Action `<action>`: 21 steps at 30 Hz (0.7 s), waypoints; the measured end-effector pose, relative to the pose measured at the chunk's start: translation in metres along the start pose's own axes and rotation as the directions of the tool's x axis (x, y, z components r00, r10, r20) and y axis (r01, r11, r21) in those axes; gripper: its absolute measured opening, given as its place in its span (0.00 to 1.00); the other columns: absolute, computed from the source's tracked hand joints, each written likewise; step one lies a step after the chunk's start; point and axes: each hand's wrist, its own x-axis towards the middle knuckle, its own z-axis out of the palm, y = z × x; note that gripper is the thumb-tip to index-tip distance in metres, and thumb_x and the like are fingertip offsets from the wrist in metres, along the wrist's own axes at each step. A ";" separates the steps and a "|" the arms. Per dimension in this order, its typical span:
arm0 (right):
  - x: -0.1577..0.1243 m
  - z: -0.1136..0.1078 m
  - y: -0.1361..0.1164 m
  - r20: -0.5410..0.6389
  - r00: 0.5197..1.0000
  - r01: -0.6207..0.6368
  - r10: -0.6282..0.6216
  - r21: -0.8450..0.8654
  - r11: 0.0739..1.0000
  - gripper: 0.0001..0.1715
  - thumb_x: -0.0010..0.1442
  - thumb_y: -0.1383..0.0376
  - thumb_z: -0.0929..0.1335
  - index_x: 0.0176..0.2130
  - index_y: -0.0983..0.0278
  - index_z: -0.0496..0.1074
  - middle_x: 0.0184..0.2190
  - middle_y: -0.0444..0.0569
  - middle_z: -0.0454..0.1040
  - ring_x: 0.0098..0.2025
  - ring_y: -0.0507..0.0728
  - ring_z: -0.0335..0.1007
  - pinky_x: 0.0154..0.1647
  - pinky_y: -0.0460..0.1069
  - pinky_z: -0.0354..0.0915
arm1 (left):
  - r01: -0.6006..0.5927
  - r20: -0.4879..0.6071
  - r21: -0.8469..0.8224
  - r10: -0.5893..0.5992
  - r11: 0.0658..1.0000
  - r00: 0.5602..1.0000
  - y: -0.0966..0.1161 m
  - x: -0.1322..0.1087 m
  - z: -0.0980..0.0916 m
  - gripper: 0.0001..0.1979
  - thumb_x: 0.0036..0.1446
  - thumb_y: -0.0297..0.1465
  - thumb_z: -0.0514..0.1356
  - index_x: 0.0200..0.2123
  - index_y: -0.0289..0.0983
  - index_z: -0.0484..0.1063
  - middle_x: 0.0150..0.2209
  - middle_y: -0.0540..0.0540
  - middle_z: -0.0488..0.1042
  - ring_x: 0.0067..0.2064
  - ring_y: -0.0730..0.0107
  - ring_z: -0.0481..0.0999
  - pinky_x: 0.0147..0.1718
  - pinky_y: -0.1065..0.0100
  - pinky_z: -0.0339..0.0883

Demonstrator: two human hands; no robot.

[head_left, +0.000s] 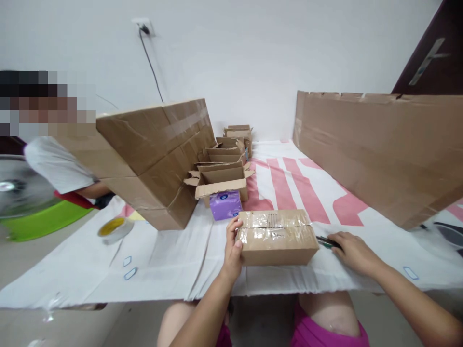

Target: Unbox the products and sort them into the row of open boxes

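Note:
A taped cardboard box (277,238) lies near the table's front edge, clear tape running along its top seam. My left hand (233,248) grips its left end, with the thumb on the near side. On the right, my right hand (350,250) has its fingers closed over a dark utility knife (329,242), which points at the box's right end. Whether the tip touches the box I cannot tell. Just behind the box stands a purple tissue pack (225,205), leaning by an open cardboard box (220,185).
More open boxes (226,149) line up behind. A tall stack of cartons (155,159) rises on the left, a long cardboard panel (379,149) on the right. A tape roll (115,229) lies on the white cloth (166,274). Another person's sleeve (58,164) shows far left.

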 end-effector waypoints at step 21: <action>0.071 -0.095 -0.121 -0.142 0.810 0.584 -0.568 0.113 0.804 0.15 0.66 0.62 0.62 0.45 0.59 0.76 0.46 0.54 0.69 0.50 0.60 0.62 0.51 0.58 0.64 | -0.048 0.018 -0.007 0.048 0.999 0.999 -0.007 0.001 -0.002 0.25 0.58 0.49 0.52 0.53 0.43 0.65 0.61 0.41 0.57 0.65 0.50 0.53 0.61 0.49 0.49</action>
